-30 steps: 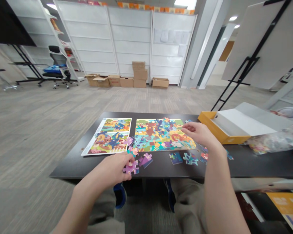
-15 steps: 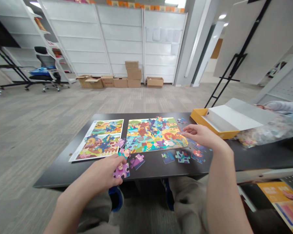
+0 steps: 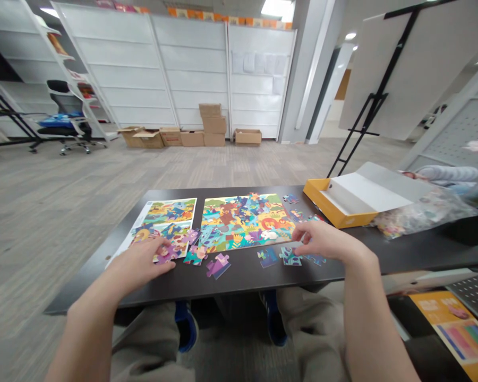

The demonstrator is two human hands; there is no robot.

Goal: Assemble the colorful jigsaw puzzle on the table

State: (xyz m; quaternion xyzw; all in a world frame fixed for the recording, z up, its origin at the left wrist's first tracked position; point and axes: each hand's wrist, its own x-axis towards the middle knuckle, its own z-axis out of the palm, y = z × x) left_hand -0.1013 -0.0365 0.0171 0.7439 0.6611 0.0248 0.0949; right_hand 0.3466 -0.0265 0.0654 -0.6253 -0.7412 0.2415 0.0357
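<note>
My left hand [image 3: 141, 265] grips a purple and pink puzzle piece [image 3: 166, 253] between thumb and fingers, over the lower edge of the printed picture sheet [image 3: 123, 245]. To its right lie a teal and pink piece [image 3: 195, 255] and a purple piece [image 3: 219, 265]. My right hand [image 3: 321, 240] is open, palm down, with thumb and index finger apart. Its thumb tip reaches the edge of a teal patterned piece [image 3: 290, 257], beside a dark blue piece [image 3: 267, 258]. The partly assembled animal puzzle [image 3: 242, 223] lies between my hands, with loose pieces on its middle.
On the right of the black table [image 3: 239, 284] stand an open yellow box [image 3: 342, 217] and a clear plastic bag of pieces [image 3: 418, 217]. More loose pieces [image 3: 290, 199] lie at the puzzle's right. Cardboard boxes [image 3: 211, 124] stand by the far white panels.
My left hand has moved left with the purple and pink piece, onto the picture sheet. My right hand has come down nearer to the teal patterned piece. The camera has shifted slightly.
</note>
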